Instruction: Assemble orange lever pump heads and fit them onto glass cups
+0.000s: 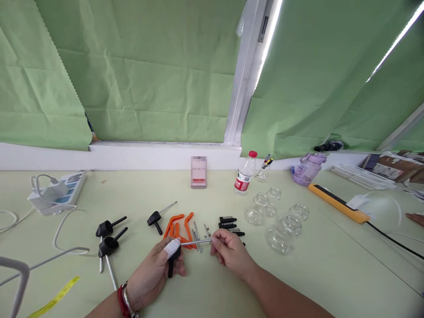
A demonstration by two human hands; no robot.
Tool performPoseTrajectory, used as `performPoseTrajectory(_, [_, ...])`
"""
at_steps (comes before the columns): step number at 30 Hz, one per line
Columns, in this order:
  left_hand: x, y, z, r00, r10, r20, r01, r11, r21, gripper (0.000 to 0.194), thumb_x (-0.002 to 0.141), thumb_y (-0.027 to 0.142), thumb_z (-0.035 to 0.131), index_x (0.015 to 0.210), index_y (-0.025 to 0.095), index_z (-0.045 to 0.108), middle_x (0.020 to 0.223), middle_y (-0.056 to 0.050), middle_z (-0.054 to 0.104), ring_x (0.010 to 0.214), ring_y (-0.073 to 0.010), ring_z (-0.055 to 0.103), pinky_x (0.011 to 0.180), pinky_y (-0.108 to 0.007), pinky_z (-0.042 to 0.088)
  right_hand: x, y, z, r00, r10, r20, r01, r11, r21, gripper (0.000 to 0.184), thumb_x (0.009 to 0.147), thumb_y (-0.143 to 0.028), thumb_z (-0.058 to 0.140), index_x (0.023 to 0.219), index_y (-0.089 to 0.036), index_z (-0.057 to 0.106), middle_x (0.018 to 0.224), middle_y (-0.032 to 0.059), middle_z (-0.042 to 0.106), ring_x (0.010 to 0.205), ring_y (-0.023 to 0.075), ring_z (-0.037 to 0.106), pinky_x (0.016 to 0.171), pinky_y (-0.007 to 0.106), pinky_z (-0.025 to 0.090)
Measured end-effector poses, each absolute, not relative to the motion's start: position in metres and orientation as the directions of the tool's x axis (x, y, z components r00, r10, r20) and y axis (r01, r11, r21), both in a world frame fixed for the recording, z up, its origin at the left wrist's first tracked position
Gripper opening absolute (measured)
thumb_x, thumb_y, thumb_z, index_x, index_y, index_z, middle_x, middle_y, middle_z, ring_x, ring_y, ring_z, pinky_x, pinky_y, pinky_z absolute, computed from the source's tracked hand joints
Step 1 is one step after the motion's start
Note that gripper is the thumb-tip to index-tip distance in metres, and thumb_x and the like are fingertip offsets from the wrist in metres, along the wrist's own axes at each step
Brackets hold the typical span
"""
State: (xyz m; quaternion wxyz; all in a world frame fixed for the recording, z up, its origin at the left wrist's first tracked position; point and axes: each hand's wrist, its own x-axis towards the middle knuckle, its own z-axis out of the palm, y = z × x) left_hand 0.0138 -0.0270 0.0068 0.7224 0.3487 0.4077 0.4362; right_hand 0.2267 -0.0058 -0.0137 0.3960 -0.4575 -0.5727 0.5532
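My left hand (162, 265), with white tape round its thumb, is closed on a black plastic piece (172, 261) that has a side handle and a thin metal rod (195, 242). The rod points right, and my right hand (228, 249) pinches its far end between thumb and fingers. Whether a small part sits at that end is hidden. Just beyond my hands lie orange curved handles (189, 225), several metal pins (196, 230) and black pieces with springs (228, 225). A similar black piece with a rod (154, 218) lies behind my left hand.
Two more black pieces with rods (108, 246) lie at left, near white cables and a power strip (71, 190). Several glass jars (280, 238) stand at right. Farther back are a red-capped bottle (245, 174), a purple bottle (308, 170) and an orange power strip (338, 203).
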Motion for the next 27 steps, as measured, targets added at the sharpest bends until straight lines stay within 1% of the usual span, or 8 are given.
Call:
performPoseTrajectory(3, [0.0143,-0.0281,0.0076,0.287,0.914,-0.287,-0.337,0.377,0.863,0.028,0.082,0.043,0.059,0.073,0.017,0.056,0.065,0.000,0.055,0.054,-0.0121,0.051,0.059,-0.029,0.048,0.2269,-0.0061,-0.0130,-0.253,0.966,-0.055,0.129,-0.023,-0.991,0.046,0.083,-0.059,0.047,0.066,-0.016,0.051,0.054,-0.0022,0.052,0.040,0.0060,0.037,0.043,0.021,0.032])
performPoseTrajectory(8, [0.0134,-0.0282,0.0055,0.277,0.920,-0.278,-0.355,0.367,0.860,0.027,0.083,0.042,0.058,0.074,0.017,0.056,0.066,0.000,0.056,0.056,-0.0128,0.052,0.060,-0.030,0.048,0.2273,-0.0051,-0.0192,-0.264,0.962,-0.069,0.033,-0.062,-0.998,0.038,0.082,-0.057,0.050,0.082,-0.018,0.051,0.064,-0.0018,0.058,0.041,0.0061,0.038,0.041,0.020,0.032])
performPoseTrajectory(10, [0.0135,-0.0278,0.0052,0.282,0.918,-0.278,-0.360,0.370,0.856,0.026,0.084,0.041,0.057,0.075,0.017,0.055,0.066,0.000,0.056,0.057,-0.0128,0.052,0.060,-0.031,0.048,0.2273,-0.0048,-0.0200,-0.272,0.961,-0.059,0.025,-0.054,-0.998,0.037,0.081,-0.055,0.054,0.084,-0.019,0.050,0.064,-0.0026,0.058,0.041,0.0057,0.038,0.042,0.020,0.032])
performPoseTrajectory(13, [0.0145,-0.0276,0.0065,0.289,0.915,-0.280,-0.356,0.374,0.856,0.025,0.085,0.040,0.056,0.075,0.017,0.055,0.065,0.001,0.054,0.055,-0.0123,0.051,0.059,-0.030,0.048,0.2271,-0.0054,-0.0170,-0.272,0.961,-0.053,0.059,-0.038,-0.998,0.038,0.081,-0.055,0.053,0.077,-0.018,0.049,0.062,-0.0022,0.057,0.041,0.0054,0.038,0.042,0.020,0.031])
performPoseTrajectory(18, [0.0145,-0.0275,0.0071,0.290,0.916,-0.278,-0.344,0.371,0.863,0.026,0.085,0.040,0.056,0.074,0.017,0.055,0.064,0.001,0.054,0.055,-0.0122,0.050,0.059,-0.030,0.047,0.2273,-0.0067,-0.0133,-0.255,0.964,-0.068,0.139,-0.033,-0.990,0.043,0.085,-0.056,0.046,0.067,-0.017,0.049,0.049,-0.0043,0.048,0.040,0.0062,0.037,0.043,0.020,0.031])
performPoseTrajectory(21, [0.0133,-0.0269,0.0048,0.289,0.916,-0.280,-0.350,0.373,0.859,0.025,0.085,0.040,0.056,0.075,0.017,0.055,0.066,0.000,0.056,0.056,-0.0124,0.051,0.060,-0.030,0.048,0.2276,-0.0051,-0.0180,-0.268,0.960,-0.080,0.072,-0.063,-0.995,0.039,0.082,-0.057,0.050,0.080,-0.018,0.050,0.060,-0.0027,0.056,0.040,0.0058,0.038,0.042,0.020,0.032])
performPoseTrajectory(23, [0.0125,-0.0270,0.0035,0.293,0.913,-0.285,-0.350,0.379,0.856,0.025,0.085,0.040,0.056,0.075,0.017,0.055,0.066,0.000,0.056,0.056,-0.0124,0.051,0.060,-0.030,0.048,0.2275,-0.0040,-0.0213,-0.283,0.957,-0.072,0.042,-0.063,-0.997,0.038,0.080,-0.056,0.053,0.088,-0.019,0.049,0.063,-0.0028,0.058,0.041,0.0059,0.039,0.042,0.020,0.032])
performPoseTrajectory(27, [0.0123,-0.0277,0.0028,0.296,0.913,-0.281,-0.343,0.376,0.861,0.026,0.086,0.040,0.055,0.075,0.016,0.056,0.065,0.000,0.055,0.055,-0.0122,0.050,0.060,-0.030,0.047,0.2264,-0.0046,-0.0199,-0.284,0.957,-0.060,0.069,-0.043,-0.997,0.039,0.082,-0.057,0.051,0.078,-0.018,0.048,0.063,-0.0019,0.058,0.040,0.0054,0.038,0.042,0.020,0.031])
